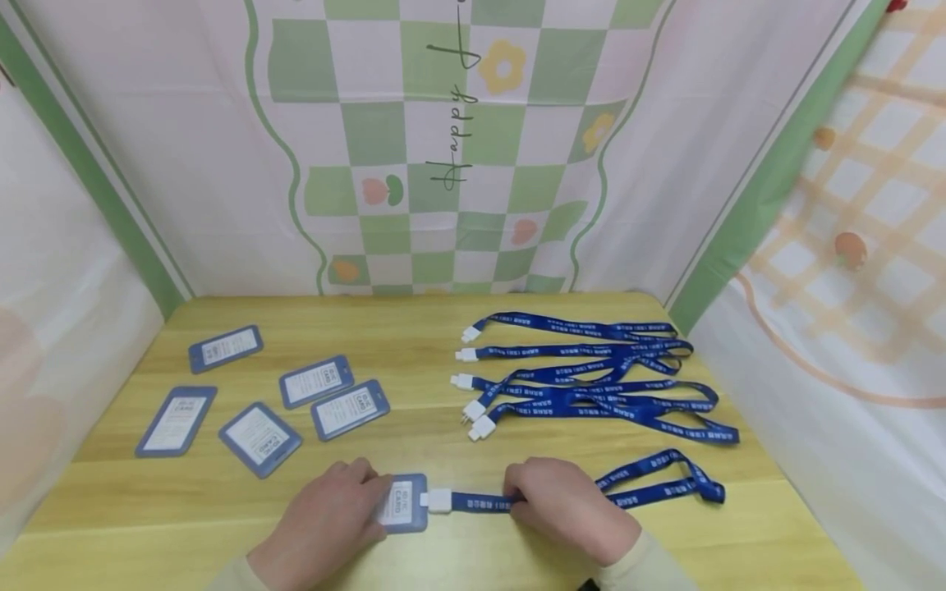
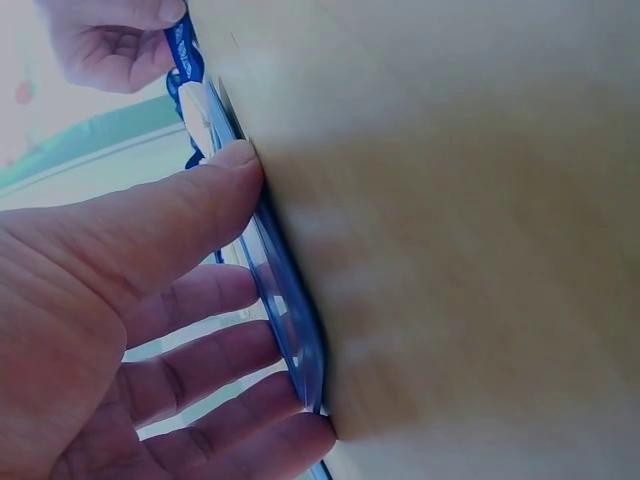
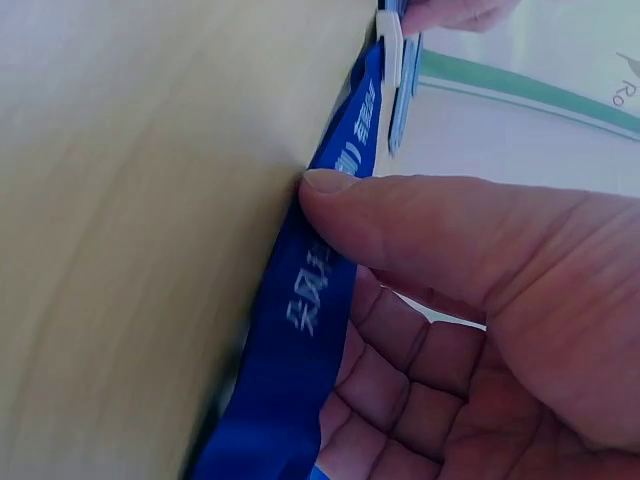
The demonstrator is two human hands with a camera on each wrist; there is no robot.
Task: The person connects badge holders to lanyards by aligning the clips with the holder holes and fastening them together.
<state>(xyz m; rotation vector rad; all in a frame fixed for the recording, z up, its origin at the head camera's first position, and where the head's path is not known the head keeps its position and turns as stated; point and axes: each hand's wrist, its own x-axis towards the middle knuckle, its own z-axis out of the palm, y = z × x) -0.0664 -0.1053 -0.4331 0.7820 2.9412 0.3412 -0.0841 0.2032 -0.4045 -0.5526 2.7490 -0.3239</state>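
At the table's front, the left hand (image 1: 325,517) holds a blue-framed card holder (image 1: 402,503) by its edges, thumb on the near side and fingers on the far side. A white clip (image 1: 439,501) joins the holder to a dark blue lanyard (image 1: 480,502). The right hand (image 1: 565,505) pinches the lanyard's strap a little right of the clip, and the looped end lies beyond that hand. In the left wrist view the thumb and fingers of the left hand (image 2: 170,320) touch the holder (image 2: 285,290). The right wrist view shows the right thumb on the strap (image 3: 300,310).
Several blue-framed card holders (image 1: 260,438) lie on the left part of the wooden table (image 1: 421,328). On the right, several blue lanyards (image 1: 547,353) lie partly overlapping, their white clips (image 1: 467,355) facing left. Patterned curtains (image 1: 436,131) hang behind and at the sides.
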